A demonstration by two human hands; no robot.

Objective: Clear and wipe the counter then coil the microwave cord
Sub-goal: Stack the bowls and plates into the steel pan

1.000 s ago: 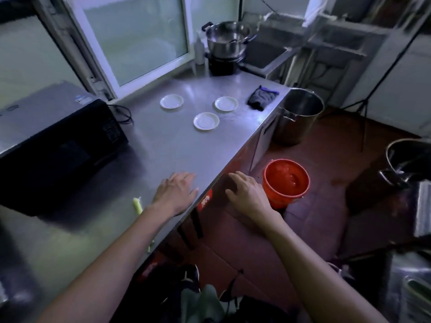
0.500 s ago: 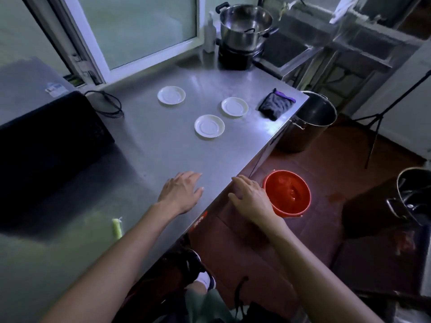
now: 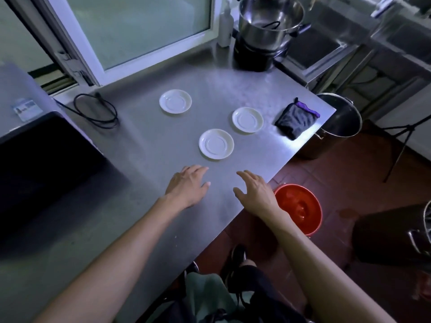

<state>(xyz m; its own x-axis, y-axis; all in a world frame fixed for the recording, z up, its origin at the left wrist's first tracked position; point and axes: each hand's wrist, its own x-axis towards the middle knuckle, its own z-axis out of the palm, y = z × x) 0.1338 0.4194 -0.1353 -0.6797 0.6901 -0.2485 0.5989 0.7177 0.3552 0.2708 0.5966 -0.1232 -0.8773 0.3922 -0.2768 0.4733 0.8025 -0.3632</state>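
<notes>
I see bare steel counter (image 3: pixel 149 145) ahead of both hands. Three round white saucers, nearest one (image 3: pixel 216 143), block the middle; a black microwave (image 3: pixel 44 155) walls the left.

Two forearms enter from the lower edge, both bare to beyond the elbow, with no sleeve, watch, ring or glove on the left hand (image 3: pixel 186 184) or the right hand (image 3: pixel 255 191). Below, between the arms, a pale green garment (image 3: pixel 207 297) shows beside dark clothing (image 3: pixel 263 292). A black shoe (image 3: pixel 238 254) with a light sole edge shows above them.
</notes>
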